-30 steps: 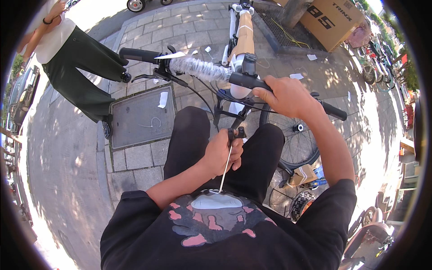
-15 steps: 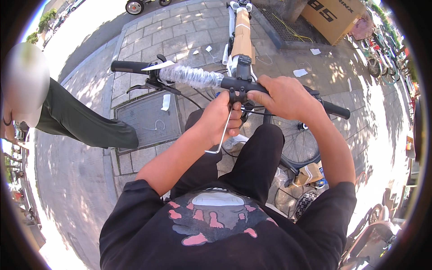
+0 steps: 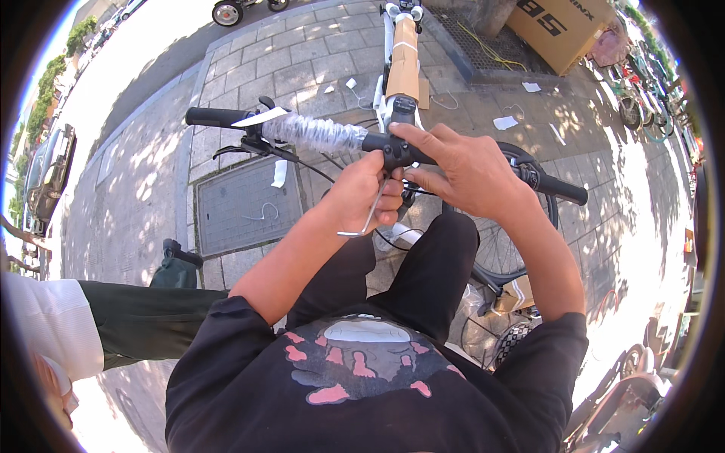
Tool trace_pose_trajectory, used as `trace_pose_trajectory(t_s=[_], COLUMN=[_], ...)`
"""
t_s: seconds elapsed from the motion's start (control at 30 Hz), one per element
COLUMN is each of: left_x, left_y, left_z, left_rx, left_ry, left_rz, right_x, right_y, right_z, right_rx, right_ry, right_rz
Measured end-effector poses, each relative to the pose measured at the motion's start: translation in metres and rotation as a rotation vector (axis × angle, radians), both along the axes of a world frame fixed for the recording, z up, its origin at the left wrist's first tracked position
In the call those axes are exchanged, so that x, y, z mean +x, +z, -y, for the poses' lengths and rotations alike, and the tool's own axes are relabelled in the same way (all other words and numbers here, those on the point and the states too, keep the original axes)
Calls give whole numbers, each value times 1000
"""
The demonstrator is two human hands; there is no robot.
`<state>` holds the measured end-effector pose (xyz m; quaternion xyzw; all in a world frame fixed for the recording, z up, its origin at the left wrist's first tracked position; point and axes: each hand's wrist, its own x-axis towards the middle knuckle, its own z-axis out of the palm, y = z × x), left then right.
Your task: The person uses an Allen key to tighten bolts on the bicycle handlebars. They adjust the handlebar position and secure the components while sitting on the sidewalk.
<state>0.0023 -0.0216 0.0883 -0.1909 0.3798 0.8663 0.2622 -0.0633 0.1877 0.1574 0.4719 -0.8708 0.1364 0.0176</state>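
Observation:
A bicycle handlebar (image 3: 559, 187) runs across in front of me, its left part wrapped in clear bubble wrap (image 3: 321, 134). At its middle sits the black stem clamp (image 3: 394, 155). My left hand (image 3: 359, 189) is closed around a silver hex key (image 3: 368, 215) just below the clamp; the key's bent end hangs down toward me, and its other end is hidden by my fingers. My right hand (image 3: 472, 166) wraps over the handlebar just right of the clamp. Its index finger reaches onto the stem and its thumb lies beneath.
The frame (image 3: 404, 60), padded with cardboard, stretches away ahead. A spoked wheel (image 3: 502, 234) stands by my right knee. At left is another person's dark trouser leg (image 3: 151, 321). A large cardboard box (image 3: 559, 38) stands at far right, with several parked bikes beyond.
My right hand has shifted, its index finger now up on the stem. The hex key's bent end has swung slightly up and left. The other person at left has moved nearer to me.

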Motion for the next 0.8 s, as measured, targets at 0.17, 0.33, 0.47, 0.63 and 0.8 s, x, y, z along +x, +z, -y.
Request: trace_pose_trajectory(t_s=[0.17,0.33,0.47,0.63,0.8], left_x=[-1,-4,-3,-5,-2], left_y=[2,3,1,-12,16], left_z=[1,-3,-2,-1,-9], left_rx=[46,50,108,130,78], left_ry=[24,47,72,73,124], left_rz=[15,64,58,-93,-45], right_x=[2,11,31,68,67], right_y=[-22,-19,-21,-21,-38], right_z=[2,3,8,28,40], right_rx=[-96,-164,-341,-524,-637], right_ry=[34,-6,36,64,24], right_rz=[-191,-241,-364,-24,-57])
